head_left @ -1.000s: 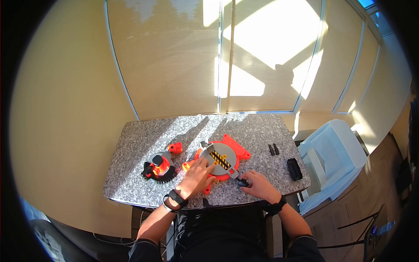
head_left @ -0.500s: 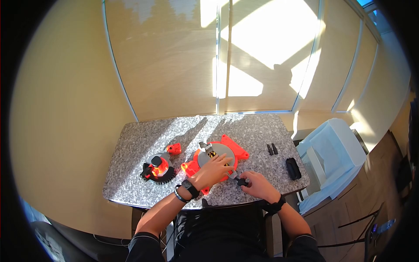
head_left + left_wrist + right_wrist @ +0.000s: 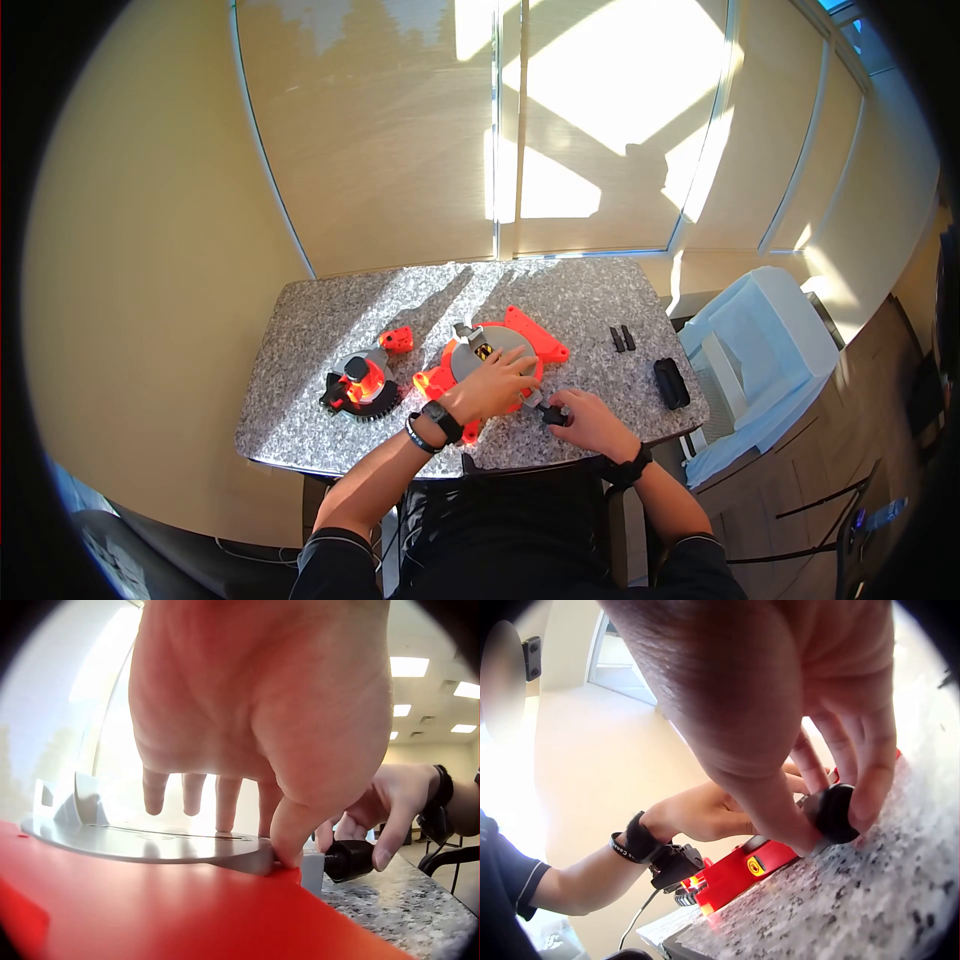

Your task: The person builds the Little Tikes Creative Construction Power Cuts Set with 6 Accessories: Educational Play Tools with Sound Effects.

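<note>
The flat red plastic base (image 3: 537,335) with a round grey turntable (image 3: 508,340) lies under the left hand (image 3: 490,388) and just left of the right hand (image 3: 592,422). The left hand is spread over the turntable, fingers straight and pointing down, thumb against the rim, gripping nothing. The right hand pinches a small black rounded knob (image 3: 837,814) at the end of the turntable's grey arm.

The base looks like stiff, hollow plastic, probably light enough to skid on the smooth speckled granite-look table (image 3: 590,290) if pushed sideways. Its flared red feet, to either side of the left hand, seem the sturdiest holds; the knob, smooth and narrow, suits fingertips and could slip or snap under force.

The table's near edge runs close on the body side of both hands. Left of the left hand, a black-and-orange saw-like piece (image 3: 362,380) limits sideways travel. Beyond the hands lies bare tabletop, with two thin black strips (image 3: 622,340) and a black oblong case (image 3: 671,384) well right of the base.
</note>
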`<state>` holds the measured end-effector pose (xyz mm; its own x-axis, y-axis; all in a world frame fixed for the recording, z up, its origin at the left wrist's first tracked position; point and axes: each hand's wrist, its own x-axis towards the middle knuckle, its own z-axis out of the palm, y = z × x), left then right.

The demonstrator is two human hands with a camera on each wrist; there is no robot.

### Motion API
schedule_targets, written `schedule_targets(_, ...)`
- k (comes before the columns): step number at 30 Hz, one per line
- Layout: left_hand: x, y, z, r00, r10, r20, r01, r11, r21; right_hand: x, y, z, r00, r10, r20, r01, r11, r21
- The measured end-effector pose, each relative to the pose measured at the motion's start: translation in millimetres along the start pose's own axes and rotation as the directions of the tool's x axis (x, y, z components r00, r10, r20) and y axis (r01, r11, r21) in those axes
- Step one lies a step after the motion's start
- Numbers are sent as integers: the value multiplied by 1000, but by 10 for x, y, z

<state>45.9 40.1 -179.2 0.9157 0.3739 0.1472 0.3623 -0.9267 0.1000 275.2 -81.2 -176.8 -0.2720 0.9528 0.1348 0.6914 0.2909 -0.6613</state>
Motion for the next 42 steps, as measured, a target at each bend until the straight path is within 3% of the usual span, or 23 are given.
schedule_targets(4, 8, 0, -1, 998, -29, 50, 31, 999, -29, 1, 5, 9, 1000, -6, -8, 6, 1000, -1)
schedule_targets(6, 28, -16, 32, 1000, -4, -20, 3, 999, -42, 17, 57, 14, 1000, -7, -13, 7, 1000, -5)
schedule_targets(9, 33, -10, 33, 1000, -12, -8, 12, 999, -42, 26, 105, 36, 995, -87, -45, 85, 995, -51)
schedule_targets(18, 5, 15, 15, 997, -41, 70, 43, 999, -31, 31, 40, 58, 996, -70, -47, 67, 996, -56)
schedule_targets(42, -58, 52, -31, 998, -29, 47, 32, 997, -76, -9, -15, 126, 1000, -4, -21, 3, 999, -55)
